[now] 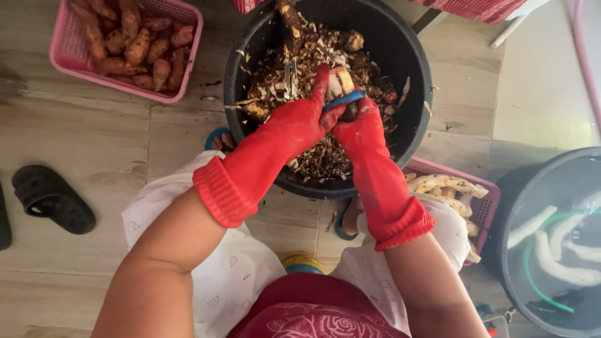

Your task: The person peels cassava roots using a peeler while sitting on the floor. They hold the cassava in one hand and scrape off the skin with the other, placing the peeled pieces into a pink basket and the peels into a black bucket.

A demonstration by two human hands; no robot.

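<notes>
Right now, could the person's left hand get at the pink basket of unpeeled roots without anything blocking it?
Probably yes. The pink basket sits open-topped on the floor on the left hand's side, beside the black tub, with nothing covering it. But that hand is busy holding a root.

left grip (300, 119) clenched, right grip (358, 125) clenched

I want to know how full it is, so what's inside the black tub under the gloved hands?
The black tub holds a heap of brown and pale peelings with a few unpeeled roots on top. What lies beneath the heap and the hands is covered.
</notes>
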